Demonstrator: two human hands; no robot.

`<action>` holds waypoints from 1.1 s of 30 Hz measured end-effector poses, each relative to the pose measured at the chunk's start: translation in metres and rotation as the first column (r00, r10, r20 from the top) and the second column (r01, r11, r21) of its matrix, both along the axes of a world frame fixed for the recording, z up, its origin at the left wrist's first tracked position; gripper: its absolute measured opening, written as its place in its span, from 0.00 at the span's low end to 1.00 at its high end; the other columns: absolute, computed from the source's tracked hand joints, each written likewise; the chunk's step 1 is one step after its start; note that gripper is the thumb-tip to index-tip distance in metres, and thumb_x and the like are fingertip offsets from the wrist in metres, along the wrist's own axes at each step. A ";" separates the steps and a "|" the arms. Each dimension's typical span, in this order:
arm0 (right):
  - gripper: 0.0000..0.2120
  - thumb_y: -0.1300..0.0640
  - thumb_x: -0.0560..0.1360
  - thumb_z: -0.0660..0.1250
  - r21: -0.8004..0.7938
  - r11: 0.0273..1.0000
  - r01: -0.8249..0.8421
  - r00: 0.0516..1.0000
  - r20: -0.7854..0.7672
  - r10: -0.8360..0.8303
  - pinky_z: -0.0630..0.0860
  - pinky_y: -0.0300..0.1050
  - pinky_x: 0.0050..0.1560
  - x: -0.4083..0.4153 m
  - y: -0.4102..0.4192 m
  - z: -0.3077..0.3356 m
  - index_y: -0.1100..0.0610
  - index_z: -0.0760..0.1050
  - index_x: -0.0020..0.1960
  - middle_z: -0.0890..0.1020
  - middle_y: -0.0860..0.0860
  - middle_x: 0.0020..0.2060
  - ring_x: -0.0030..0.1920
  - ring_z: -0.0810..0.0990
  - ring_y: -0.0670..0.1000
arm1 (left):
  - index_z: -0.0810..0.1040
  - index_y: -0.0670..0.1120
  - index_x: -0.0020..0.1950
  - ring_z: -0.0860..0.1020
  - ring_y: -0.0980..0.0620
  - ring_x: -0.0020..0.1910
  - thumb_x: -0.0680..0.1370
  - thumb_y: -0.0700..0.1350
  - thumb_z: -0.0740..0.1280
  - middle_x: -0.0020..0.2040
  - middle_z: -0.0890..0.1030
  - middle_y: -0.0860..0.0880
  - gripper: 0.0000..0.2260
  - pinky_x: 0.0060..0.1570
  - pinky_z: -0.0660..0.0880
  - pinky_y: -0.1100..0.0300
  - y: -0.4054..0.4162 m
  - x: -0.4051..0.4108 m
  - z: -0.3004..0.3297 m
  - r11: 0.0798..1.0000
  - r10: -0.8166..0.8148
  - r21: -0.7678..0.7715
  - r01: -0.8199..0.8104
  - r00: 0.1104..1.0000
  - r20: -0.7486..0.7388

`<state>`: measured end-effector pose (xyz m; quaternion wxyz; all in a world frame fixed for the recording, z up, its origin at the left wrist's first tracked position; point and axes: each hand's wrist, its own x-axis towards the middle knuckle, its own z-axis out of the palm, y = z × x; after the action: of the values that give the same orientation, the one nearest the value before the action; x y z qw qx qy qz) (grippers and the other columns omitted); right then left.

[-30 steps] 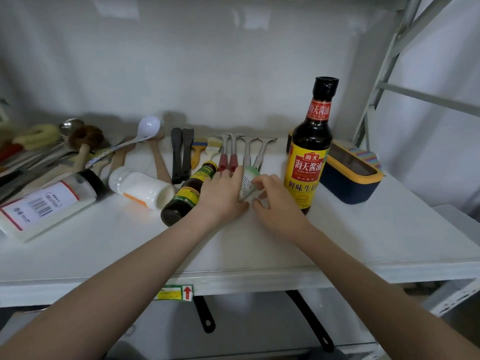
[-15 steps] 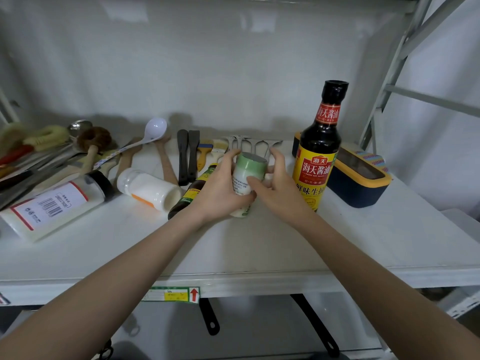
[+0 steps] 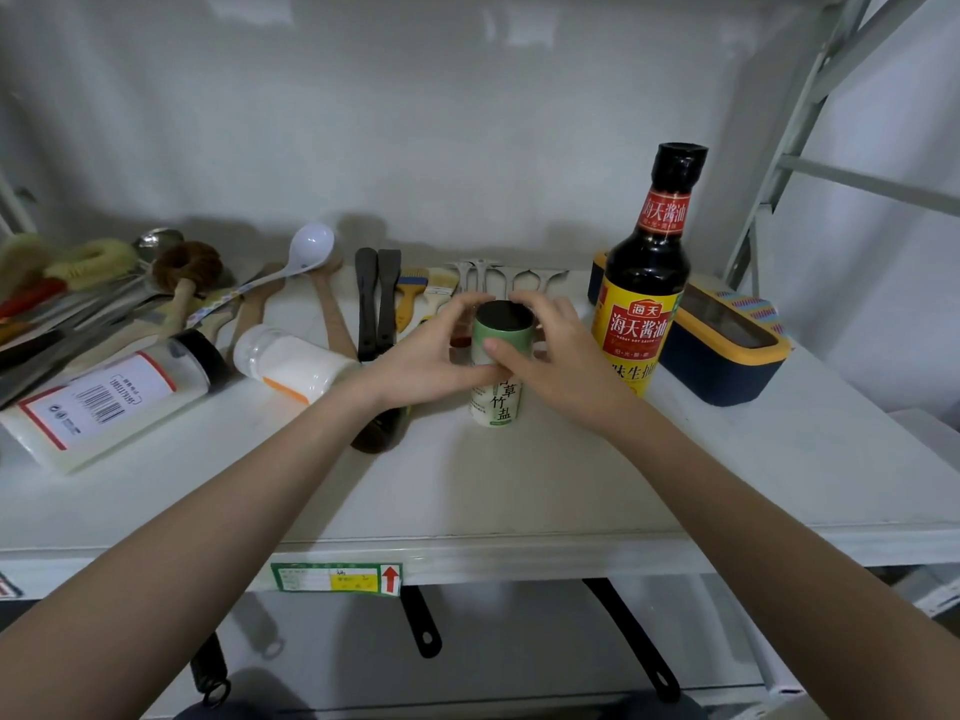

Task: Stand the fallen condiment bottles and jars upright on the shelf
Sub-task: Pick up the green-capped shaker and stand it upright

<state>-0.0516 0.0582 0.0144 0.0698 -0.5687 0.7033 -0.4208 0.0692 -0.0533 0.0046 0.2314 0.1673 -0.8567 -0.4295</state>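
Note:
A small salt jar [image 3: 497, 402] with a green lid stands upright on the white shelf [image 3: 545, 491]. My left hand [image 3: 426, 363] and my right hand [image 3: 553, 363] both grip it from either side. To its right a tall soy sauce bottle [image 3: 647, 283] stands upright. A dark bottle [image 3: 379, 431] lies on its side, mostly hidden under my left wrist. Further left lie a white jar [image 3: 291, 363] and a large clear jar [image 3: 111, 402] with a black cap and barcode label, both on their sides.
Wooden spoons, spatulas [image 3: 376, 298], brushes and a white ladle [image 3: 306, 246] lie along the back of the shelf. A navy and yellow box [image 3: 727, 356] sits at the right behind the soy bottle. Pan handles [image 3: 423, 623] hang below the shelf edge.
The salt jar has gone from lying on the shelf to standing upright between both hands. The other fallen bottles have not moved.

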 end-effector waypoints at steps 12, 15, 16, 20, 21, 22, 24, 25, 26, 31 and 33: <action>0.14 0.56 0.72 0.68 0.051 0.997 -0.060 0.971 -0.227 0.070 0.72 0.41 0.55 0.000 -0.002 0.034 0.56 0.78 0.58 0.82 0.52 0.53 0.55 0.78 0.50 | 0.75 0.42 0.61 0.81 0.60 0.43 0.68 0.41 0.76 0.48 0.82 0.51 0.23 0.55 0.78 0.59 -0.009 0.000 -0.002 0.993 0.039 0.110 -0.039 0.999 -0.001; 0.13 0.55 0.71 0.69 0.049 0.998 -0.048 0.970 -0.237 0.058 0.74 0.47 0.56 -0.001 -0.004 0.035 0.57 0.79 0.55 0.82 0.53 0.50 0.53 0.79 0.51 | 0.75 0.42 0.61 0.83 0.55 0.49 0.69 0.40 0.75 0.53 0.83 0.47 0.22 0.56 0.78 0.59 -0.011 0.000 -0.003 0.993 0.030 0.116 -0.029 1.000 -0.005; 0.13 0.54 0.71 0.69 0.055 0.998 -0.041 0.969 -0.241 0.053 0.74 0.49 0.57 -0.001 -0.004 0.035 0.57 0.79 0.55 0.82 0.54 0.50 0.53 0.78 0.51 | 0.75 0.42 0.61 0.83 0.54 0.51 0.69 0.40 0.75 0.54 0.82 0.46 0.22 0.56 0.78 0.59 -0.011 -0.001 -0.003 0.993 0.029 0.117 -0.028 1.000 -0.004; 0.14 0.54 0.71 0.70 0.100 0.995 -0.029 0.969 -0.243 0.053 0.75 0.53 0.57 -0.003 -0.008 0.038 0.57 0.78 0.55 0.81 0.55 0.52 0.54 0.78 0.53 | 0.75 0.43 0.63 0.82 0.53 0.53 0.70 0.40 0.74 0.56 0.82 0.46 0.22 0.58 0.77 0.58 -0.013 -0.003 -0.003 0.993 0.020 0.117 -0.022 1.000 0.017; 0.14 0.53 0.71 0.70 0.111 0.994 -0.025 0.969 -0.243 0.052 0.75 0.53 0.57 -0.004 -0.009 0.038 0.56 0.78 0.55 0.81 0.55 0.53 0.55 0.78 0.53 | 0.74 0.43 0.63 0.82 0.53 0.53 0.70 0.40 0.74 0.56 0.82 0.46 0.22 0.58 0.77 0.57 -0.013 -0.004 -0.002 0.993 0.021 0.114 -0.023 1.000 0.023; 0.14 0.53 0.71 0.70 0.121 0.992 -0.020 0.969 -0.244 0.050 0.75 0.53 0.58 -0.005 -0.009 0.038 0.55 0.78 0.56 0.80 0.55 0.53 0.55 0.77 0.53 | 0.75 0.43 0.63 0.82 0.53 0.53 0.70 0.40 0.74 0.55 0.82 0.48 0.22 0.58 0.78 0.56 -0.012 -0.005 -0.002 0.994 0.022 0.108 -0.025 0.999 0.027; 0.14 0.54 0.71 0.69 0.141 0.990 -0.015 0.968 -0.246 0.050 0.75 0.52 0.58 -0.006 -0.009 0.040 0.56 0.77 0.56 0.81 0.55 0.54 0.56 0.78 0.53 | 0.75 0.44 0.59 0.82 0.52 0.53 0.70 0.41 0.75 0.51 0.82 0.51 0.20 0.58 0.77 0.55 -0.010 -0.008 -0.001 0.995 0.026 0.096 -0.029 0.999 0.032; 0.14 0.55 0.71 0.70 0.147 0.989 -0.015 0.969 -0.243 0.050 0.75 0.51 0.57 -0.006 -0.009 0.041 0.57 0.77 0.55 0.81 0.55 0.53 0.56 0.78 0.53 | 0.75 0.46 0.57 0.83 0.52 0.52 0.70 0.41 0.75 0.49 0.82 0.53 0.17 0.58 0.77 0.55 -0.010 -0.009 -0.001 0.995 0.029 0.096 -0.032 0.999 0.031; 0.14 0.55 0.71 0.70 0.150 0.989 -0.012 0.969 -0.242 0.048 0.75 0.51 0.57 -0.007 -0.008 0.042 0.58 0.78 0.55 0.82 0.55 0.53 0.55 0.78 0.53 | 0.75 0.49 0.54 0.83 0.52 0.52 0.70 0.40 0.75 0.48 0.81 0.55 0.16 0.58 0.77 0.55 -0.009 -0.010 -0.001 0.995 0.030 0.094 -0.032 0.999 0.030; 0.14 0.54 0.71 0.70 0.168 0.986 0.006 0.962 -0.269 0.040 0.76 0.52 0.56 -0.006 -0.008 0.044 0.58 0.78 0.55 0.82 0.55 0.51 0.53 0.79 0.53 | 0.74 0.57 0.46 0.83 0.52 0.52 0.70 0.41 0.75 0.46 0.81 0.57 0.14 0.59 0.77 0.52 -0.009 -0.010 0.000 0.997 0.034 0.075 -0.036 0.999 0.030; 0.14 0.54 0.70 0.70 0.178 0.984 0.014 0.961 -0.273 0.036 0.77 0.51 0.55 -0.006 -0.008 0.045 0.57 0.78 0.54 0.83 0.54 0.50 0.52 0.80 0.52 | 0.75 0.54 0.49 0.83 0.53 0.53 0.70 0.42 0.75 0.47 0.81 0.56 0.14 0.60 0.76 0.51 -0.010 -0.010 -0.001 0.996 0.035 0.080 -0.038 0.999 0.033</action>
<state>-0.0579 0.0503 0.0596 0.0245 -0.6169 0.7378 -0.2730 0.0588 -0.0632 0.0038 0.2187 0.1988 -0.8392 -0.4565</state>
